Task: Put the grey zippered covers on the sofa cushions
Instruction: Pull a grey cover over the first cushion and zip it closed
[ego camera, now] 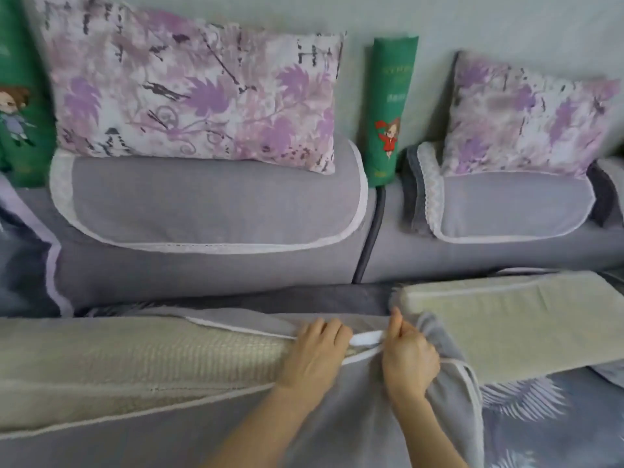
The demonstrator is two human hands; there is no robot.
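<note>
Our left hand (317, 352) grips the open edge of the grey cover (337, 420) over the beige cushion (135, 356), while our right hand (408, 361), just beside it, clenches its bunched fabric.

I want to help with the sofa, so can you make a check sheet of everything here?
Surface: sofa, grey.
Job's things: cover half over long cushion, opening not closed; second cushion bare.
Clutter: purple pillows, green roll, feather-print sheet.
Hands: left hand and right hand both grip the cover's open edge.
Cables: nothing seen.
Surroundings: pale wall behind.
</note>
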